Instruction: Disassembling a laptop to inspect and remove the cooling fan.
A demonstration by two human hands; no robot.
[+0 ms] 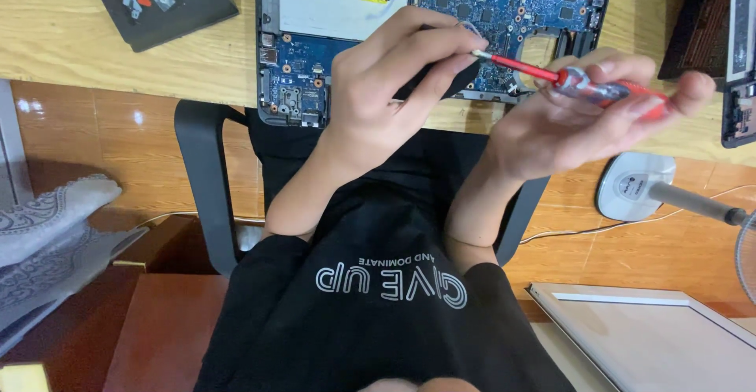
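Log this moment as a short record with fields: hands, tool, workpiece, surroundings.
left hand: left hand pinches the metal tip of the screwdriver with its fingertips
right hand: right hand grips the screwdriver's red handle
workpiece: opened laptop, blue circuit board exposed, lying on the wooden table
position: both hands are raised over the laptop's near edge
nearby: dark panel on the table; white stand base on the floor
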